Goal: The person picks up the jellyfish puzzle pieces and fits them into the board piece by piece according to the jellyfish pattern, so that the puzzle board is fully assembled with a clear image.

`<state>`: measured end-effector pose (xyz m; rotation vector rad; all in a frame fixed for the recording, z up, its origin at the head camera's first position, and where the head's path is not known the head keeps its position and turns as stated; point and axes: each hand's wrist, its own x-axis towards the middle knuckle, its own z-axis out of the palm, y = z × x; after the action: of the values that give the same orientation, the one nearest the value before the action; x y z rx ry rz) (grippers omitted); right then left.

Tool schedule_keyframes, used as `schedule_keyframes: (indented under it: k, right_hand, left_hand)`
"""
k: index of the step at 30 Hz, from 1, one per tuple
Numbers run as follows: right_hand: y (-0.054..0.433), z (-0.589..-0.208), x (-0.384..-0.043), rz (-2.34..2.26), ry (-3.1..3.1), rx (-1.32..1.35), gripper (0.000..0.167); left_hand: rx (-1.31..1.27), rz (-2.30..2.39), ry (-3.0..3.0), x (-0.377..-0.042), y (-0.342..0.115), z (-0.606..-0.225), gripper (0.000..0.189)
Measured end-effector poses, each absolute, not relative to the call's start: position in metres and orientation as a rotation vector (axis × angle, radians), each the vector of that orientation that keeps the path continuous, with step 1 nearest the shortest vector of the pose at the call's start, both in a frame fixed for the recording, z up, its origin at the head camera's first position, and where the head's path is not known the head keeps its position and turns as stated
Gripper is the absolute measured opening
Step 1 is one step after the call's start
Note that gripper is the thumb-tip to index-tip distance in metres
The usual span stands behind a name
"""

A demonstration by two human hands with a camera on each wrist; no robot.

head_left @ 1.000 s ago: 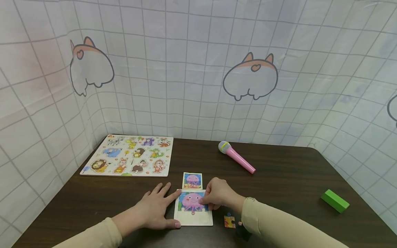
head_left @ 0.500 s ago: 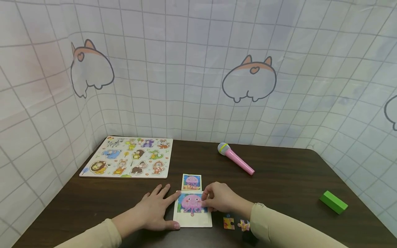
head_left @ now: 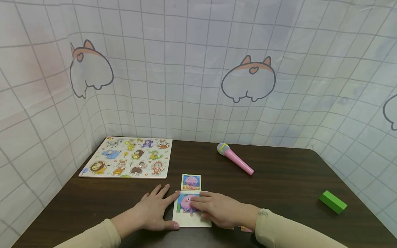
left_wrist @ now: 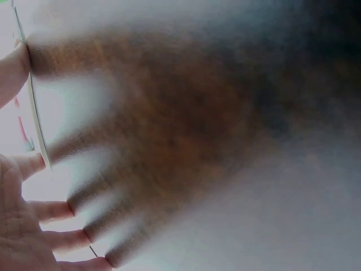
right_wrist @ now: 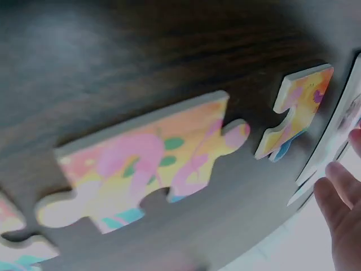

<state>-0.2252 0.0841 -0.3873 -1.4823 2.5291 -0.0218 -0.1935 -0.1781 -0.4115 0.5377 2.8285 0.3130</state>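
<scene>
A pale puzzle tray (head_left: 190, 221) lies in front of me, its upper half filled with jellyfish puzzle pieces (head_left: 185, 204). My left hand (head_left: 152, 213) is spread beside it, index fingertip at the upper left corner and thumb at the lower left. Extended fingers of my right hand (head_left: 224, 210) rest on the right part of the jellyfish picture and cover it. Under the right wrist, loose pieces peek out; the right wrist view shows a pink-and-yellow puzzle piece (right_wrist: 141, 161), a smaller orange piece (right_wrist: 304, 99) and part of a third piece (right_wrist: 17, 240).
A small jellyfish card (head_left: 191, 182) touches the tray's far edge. Behind on the left lies an animal puzzle board (head_left: 145, 174). A pink toy microphone (head_left: 237, 160) lies at the back, and a green block (head_left: 333, 202) at the right. White patterned curtain surrounds the table.
My right hand has gone from pinching at the picture's right edge to lying flatter over it with straight fingers. Its wrist now covers most of the loose pieces. The left hand stays put.
</scene>
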Motion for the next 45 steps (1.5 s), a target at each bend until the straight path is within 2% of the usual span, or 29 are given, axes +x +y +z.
schedule_keyframes:
  k: [11, 27, 30, 37, 45]
  right_hand:
    - [0.075, -0.388, -0.223, 0.315, 2.536, -1.604, 0.051]
    - [0.083, -0.387, -0.224, 0.174, 2.513, -1.502, 0.046]
    - [0.083, -0.386, -0.226, 0.027, 2.487, -1.447, 0.046]
    - [0.108, -0.378, -0.238, -0.591, 2.473, -1.112, 0.036]
    - [0.162, -0.383, -0.243, -0.763, 2.568, -0.945, 0.030]
  left_hand:
    - [0.570, 0.314, 2.818, -0.195, -0.176, -0.411, 0.096]
    - [0.548, 0.300, 2.812, -0.194, -0.175, -0.409, 0.096]
    - [0.541, 0.303, 2.814, -0.194, -0.177, -0.411, 0.097]
    - [0.546, 0.304, 2.827, -0.194, -0.178, -0.414, 0.097]
    - [0.557, 0.307, 2.819, -0.193, -0.179, -0.410, 0.096]
